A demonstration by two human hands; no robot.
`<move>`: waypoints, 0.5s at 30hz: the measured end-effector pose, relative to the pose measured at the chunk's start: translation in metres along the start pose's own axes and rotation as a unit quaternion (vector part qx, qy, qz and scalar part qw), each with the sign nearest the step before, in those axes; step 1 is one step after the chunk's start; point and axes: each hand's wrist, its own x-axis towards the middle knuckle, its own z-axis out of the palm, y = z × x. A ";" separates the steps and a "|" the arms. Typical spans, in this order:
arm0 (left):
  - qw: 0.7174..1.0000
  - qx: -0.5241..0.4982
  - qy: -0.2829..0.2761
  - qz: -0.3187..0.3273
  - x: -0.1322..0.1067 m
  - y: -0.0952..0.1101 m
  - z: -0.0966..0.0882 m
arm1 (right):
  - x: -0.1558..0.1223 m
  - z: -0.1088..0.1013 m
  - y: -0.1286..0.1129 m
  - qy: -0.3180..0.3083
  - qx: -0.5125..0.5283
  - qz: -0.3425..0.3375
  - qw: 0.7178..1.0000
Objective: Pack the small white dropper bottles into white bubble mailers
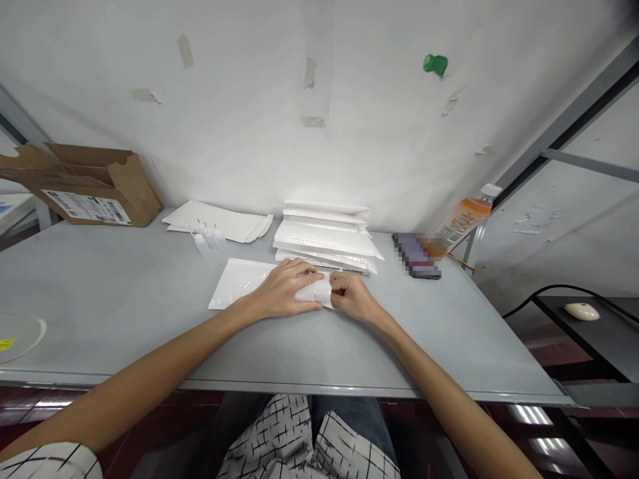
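A white padded envelope [239,279] lies lengthwise on the grey table in front of me. Its right part bulges and shows a bubble texture. My left hand [287,287] spans this bulge, fingers along the far side and thumb along the near side, gripping it down against the table. At the envelope's right end, the curled fingers of my right hand [352,296] pinch its edge. What is inside the envelope is hidden. Just behind both hands rises a stack of similar white padded envelopes [324,233].
More flat white envelopes [219,219] lie at the back left, with several small white plastic bottles [207,238] before them. An open cardboard box [94,186] stands far left. A phone [417,255] and a leaning drink bottle [462,223] are at the right. A wall closes the back.
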 end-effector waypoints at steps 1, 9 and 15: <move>1.000 0.000 -0.007 -0.004 0.000 0.000 -0.001 | 0.000 -0.002 -0.001 -0.003 0.002 0.001 1.000; 0.988 0.039 -0.148 -0.020 -0.006 -0.010 -0.019 | -0.006 -0.032 -0.004 0.093 -0.054 0.150 0.983; 0.985 0.061 -0.160 -0.016 -0.007 -0.008 -0.017 | -0.005 -0.024 -0.008 0.021 0.031 0.197 0.980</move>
